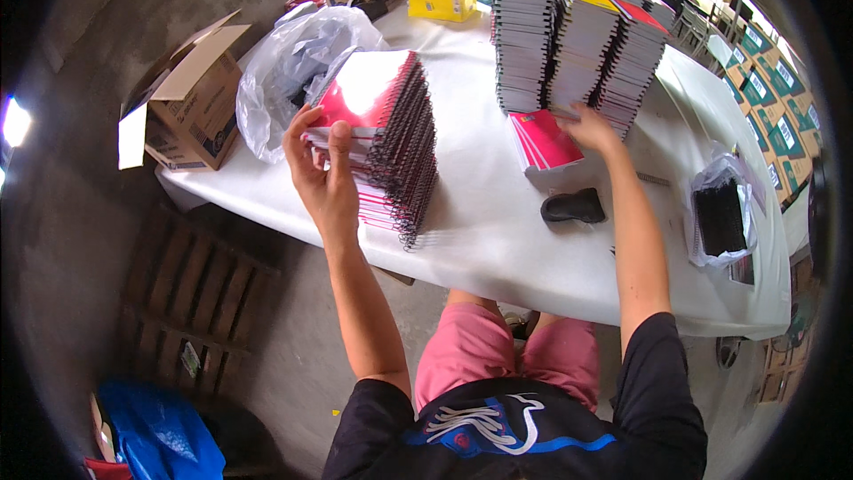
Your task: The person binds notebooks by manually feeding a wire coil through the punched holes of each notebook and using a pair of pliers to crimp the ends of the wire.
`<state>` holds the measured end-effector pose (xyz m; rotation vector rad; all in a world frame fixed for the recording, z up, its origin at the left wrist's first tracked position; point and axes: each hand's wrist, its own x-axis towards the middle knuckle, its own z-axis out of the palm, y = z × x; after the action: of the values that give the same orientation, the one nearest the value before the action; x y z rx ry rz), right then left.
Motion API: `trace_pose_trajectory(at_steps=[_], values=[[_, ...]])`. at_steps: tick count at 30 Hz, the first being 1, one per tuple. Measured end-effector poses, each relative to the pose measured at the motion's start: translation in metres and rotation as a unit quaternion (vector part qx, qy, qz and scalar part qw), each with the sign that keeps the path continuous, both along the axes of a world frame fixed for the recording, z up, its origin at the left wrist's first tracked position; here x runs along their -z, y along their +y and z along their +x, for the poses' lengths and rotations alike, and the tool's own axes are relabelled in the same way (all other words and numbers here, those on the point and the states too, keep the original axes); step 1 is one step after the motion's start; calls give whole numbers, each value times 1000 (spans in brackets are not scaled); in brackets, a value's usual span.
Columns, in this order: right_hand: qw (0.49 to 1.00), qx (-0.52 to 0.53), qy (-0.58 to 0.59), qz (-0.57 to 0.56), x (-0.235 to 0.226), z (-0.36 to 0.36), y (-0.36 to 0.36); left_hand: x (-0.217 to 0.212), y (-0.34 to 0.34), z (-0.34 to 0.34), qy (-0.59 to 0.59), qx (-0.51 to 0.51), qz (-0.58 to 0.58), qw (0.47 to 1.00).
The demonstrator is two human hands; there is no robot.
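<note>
A thick stack of red-covered spiral notebooks (355, 100) stands near the table's front left edge, black coils facing right. My left hand (322, 164) rests against its near left corner, thumb and fingers apart. Farther right, my right hand (588, 131) pinches the right edge of a small fanned pile of red covers (544, 140). These lie at the foot of tall piles of spiral notebooks (522, 49) with green, yellow and red tops. My fingertips are partly hidden there. A black pouch-like object (573, 206) lies just in front of the red covers.
A clear plastic bag (267, 80) and an open cardboard box (200, 116) are at the left. A yellow container (442, 2) stands at the back. Black coils sit in a white bag (721, 213) at the right, near stacked cartons (771, 93). A wooden pallet (191, 284) is on the floor.
</note>
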<state>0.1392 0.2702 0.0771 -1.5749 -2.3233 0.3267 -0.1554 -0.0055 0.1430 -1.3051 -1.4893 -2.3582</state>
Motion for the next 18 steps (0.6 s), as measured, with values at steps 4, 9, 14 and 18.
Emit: trace_pose_trajectory(at_steps=[4, 9, 14, 18], values=[[977, 17, 152, -150, 50, 18, -15, 8, -1, -19, 11, 25, 15, 1000], [974, 41, 175, -137, 42, 16, -23, -8, -20, -6, 0, -83, 25, 996], [967, 40, 239, 76, 1, 8, -66, -34, -56, 79, 186, -271, 180, 927], [957, -79, 280, 13, -30, 33, -132, 2, -31, 163, 364, 61, 23, 929]])
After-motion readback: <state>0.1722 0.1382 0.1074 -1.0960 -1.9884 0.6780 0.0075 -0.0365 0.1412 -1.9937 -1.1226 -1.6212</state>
